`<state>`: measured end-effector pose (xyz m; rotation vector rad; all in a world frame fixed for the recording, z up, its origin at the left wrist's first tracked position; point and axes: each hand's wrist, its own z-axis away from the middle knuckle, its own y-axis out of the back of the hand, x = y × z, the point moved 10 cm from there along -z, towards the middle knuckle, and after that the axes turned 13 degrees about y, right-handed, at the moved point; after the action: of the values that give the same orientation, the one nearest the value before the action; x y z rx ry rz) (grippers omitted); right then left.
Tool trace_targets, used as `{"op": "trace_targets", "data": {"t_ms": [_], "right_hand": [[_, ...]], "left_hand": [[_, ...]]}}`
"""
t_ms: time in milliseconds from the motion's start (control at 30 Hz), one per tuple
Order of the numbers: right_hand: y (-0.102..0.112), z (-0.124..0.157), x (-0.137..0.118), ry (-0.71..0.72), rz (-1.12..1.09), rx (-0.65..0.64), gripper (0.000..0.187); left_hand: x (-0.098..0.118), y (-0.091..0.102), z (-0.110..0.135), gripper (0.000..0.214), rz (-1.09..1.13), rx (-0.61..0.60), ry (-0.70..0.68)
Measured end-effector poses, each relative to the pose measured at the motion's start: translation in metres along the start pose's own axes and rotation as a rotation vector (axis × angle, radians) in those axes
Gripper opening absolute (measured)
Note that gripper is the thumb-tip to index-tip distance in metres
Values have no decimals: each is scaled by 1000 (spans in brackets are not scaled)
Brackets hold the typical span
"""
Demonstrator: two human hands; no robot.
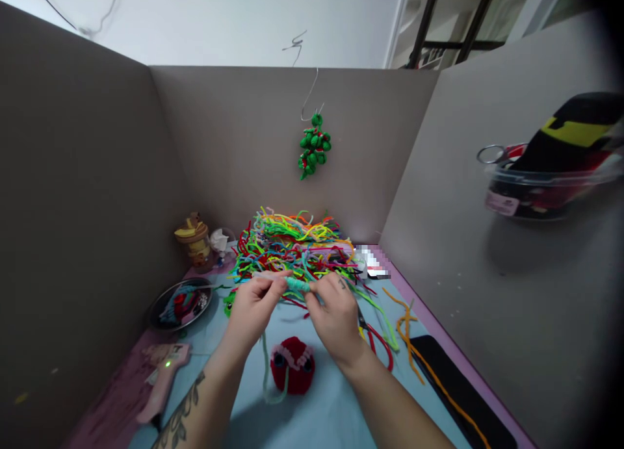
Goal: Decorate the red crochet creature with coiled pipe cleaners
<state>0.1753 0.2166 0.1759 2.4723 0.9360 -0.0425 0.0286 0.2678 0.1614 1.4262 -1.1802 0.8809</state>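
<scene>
A turquoise coil of fuzzy strand (297,284) stretches between my two hands at mid height above the table. My left hand (254,303) pinches its left end between thumb and fingers, where a pale, thin rod seems to poke out past the knuckles. On the other side, my right hand (335,311) grips the right end with curled fingers. A pale green strand (266,361) dangles below my left hand and loops round in front of a red fuzzy ball (298,381) with dark eyes and pink trim, which sits on the table below.
Behind my hands lies a heap of colourful fuzzy strands (292,241). Red-handled scissors (383,348) and a black phone-like slab (458,390) lie right. A pink glue gun (166,381) and dark bowl (163,319) stand left. Grey panels (234,137) enclose the table.
</scene>
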Motion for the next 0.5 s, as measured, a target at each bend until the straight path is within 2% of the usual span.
{"op": "trace_targets", "data": {"t_ms": [267,433,500], "right_hand": [[2,1,-6,62,-17,48,25],[7,1,-6,96,-14,96,25],[5,0,-3,75,-57,85,21]], "left_hand": [[16,-12,9,37,-165,-35,-222],[30,-20,18,30,-243,-83,-349],[33,-20,22,26,-255,-66,-407]]}}
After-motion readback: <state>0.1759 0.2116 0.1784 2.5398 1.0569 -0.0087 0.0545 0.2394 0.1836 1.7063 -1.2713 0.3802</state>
